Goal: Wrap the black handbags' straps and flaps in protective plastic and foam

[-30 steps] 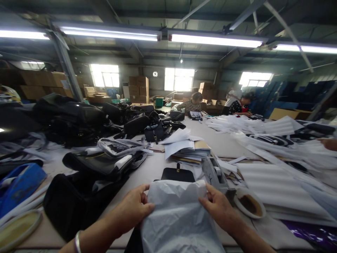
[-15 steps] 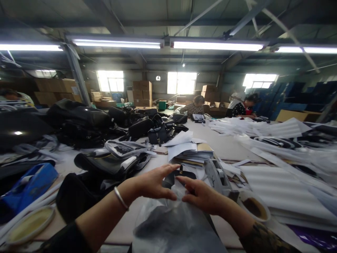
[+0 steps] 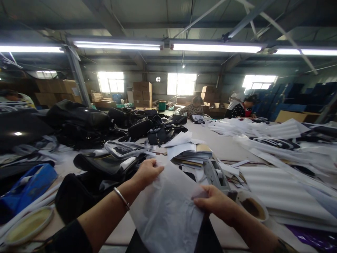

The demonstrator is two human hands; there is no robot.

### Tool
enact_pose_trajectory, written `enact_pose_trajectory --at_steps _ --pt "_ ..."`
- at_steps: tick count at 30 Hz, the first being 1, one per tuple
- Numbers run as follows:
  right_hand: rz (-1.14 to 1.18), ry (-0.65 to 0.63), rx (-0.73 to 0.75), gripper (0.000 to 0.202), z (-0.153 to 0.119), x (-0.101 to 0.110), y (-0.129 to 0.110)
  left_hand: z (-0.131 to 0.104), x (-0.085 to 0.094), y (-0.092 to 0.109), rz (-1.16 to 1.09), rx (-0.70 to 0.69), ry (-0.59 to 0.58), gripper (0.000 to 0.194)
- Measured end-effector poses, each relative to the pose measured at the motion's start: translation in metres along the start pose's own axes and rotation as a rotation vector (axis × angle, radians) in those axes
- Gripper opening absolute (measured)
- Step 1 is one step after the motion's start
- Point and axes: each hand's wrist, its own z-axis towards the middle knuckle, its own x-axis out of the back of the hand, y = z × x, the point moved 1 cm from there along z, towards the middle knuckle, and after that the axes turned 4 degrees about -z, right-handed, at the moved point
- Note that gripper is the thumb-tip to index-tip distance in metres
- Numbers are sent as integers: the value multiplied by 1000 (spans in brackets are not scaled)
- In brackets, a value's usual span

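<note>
A thin, translucent white sheet (image 3: 168, 207) is stretched between my two hands, lightly creased. My left hand (image 3: 150, 171) pinches its upper left corner between thumb and fingers; a silver bangle circles that wrist. My right hand (image 3: 210, 198) grips the sheet's right corner, lower and nearer to me. Below the sheet lies a black item (image 3: 212, 235), probably a bag, mostly covered, with only its dark sides showing. Part of a black flap (image 3: 190, 174) peeks out past the sheet's far edge.
Black bags (image 3: 102, 165) pile up on the left, near a blue bin (image 3: 28, 186) and a yellowish bowl (image 3: 28, 225). A paper stack (image 3: 192, 153), grey holder (image 3: 216, 175), brown-filled bowl (image 3: 252, 207) and white foam sheets (image 3: 284, 193) lie ahead and right. Co-workers (image 3: 195, 107) sit beyond.
My hands have moved apart, the left outward and up, the right outward. Both have closed on the sheet's corners, and the sheet, crumpled before, is now spread flatter and raised.
</note>
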Motion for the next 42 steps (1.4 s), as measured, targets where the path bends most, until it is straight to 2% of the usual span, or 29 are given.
enact_pose_trajectory --at_steps 4,8,10,12,14,15,16,18,19,20,22,24,27,29,31,33,35,37,38,40,42 --pt "63 197 -38 32 17 14 20 -8 0 -20 188 70 21 25" --pt "-281 430 25 29 32 22 34 -20 -9 -33 398 44 23 18" --pt "-403 481 75 23 36 22 39 -29 -12 -29 494 26 39 14" --pt "-482 493 110 20 37 21 43 -40 -15 -16 574 -14 84 31" --pt "-568 501 130 21 37 18 46 -51 -18 5 651 -172 96 44" --pt "-607 501 135 22 37 17 47 -55 -22 17 679 -302 50 44" --pt "-643 498 140 22 37 15 48 -59 -27 26 681 -438 -46 41" --pt "-707 491 145 22 38 14 51 -65 -39 36 638 -643 -313 32" --pt "-739 491 142 23 38 14 54 -67 -45 35 611 -676 -439 34" --pt "-770 493 134 23 38 15 56 -68 -51 30 599 -667 -537 41" --pt "-820 502 95 20 37 20 58 -70 -61 13 606 -583 -651 61" --pt "-875 544 85 24 31 23 55 -71 -67 -6 592 -513 -702 73" --pt "-970 599 261 47 15 9 33 -72 -72 -24 552 -505 -718 77" --pt "-990 521 411 55 4 -16 15 -72 -77 -28 552 -521 -698 78" --pt "-986 322 446 65 -2 -48 7 -72 -82 -30 576 -528 -683 82" --pt "-1015 76 371 85 -3 -75 15 -73 -85 -33 610 -542 -705 85" --pt "-1069 -102 245 102 0 -87 34 -76 -85 -36 612 -574 -731 79" --pt "-1139 -196 135 102 0 -82 54 -79 -83 -39 579 -588 -689 69" --pt "-1179 -224 99 96 -3 -75 60 -80 -81 -40 562 -569 -650 68" --pt "-1248 -286 76 71 -15 -55 61 -80 -79 -41 555 -496 -595 74" --pt "-1287 -382 76 39 -34 -38 47 -78 -79 -40 572 -434 -610 84"
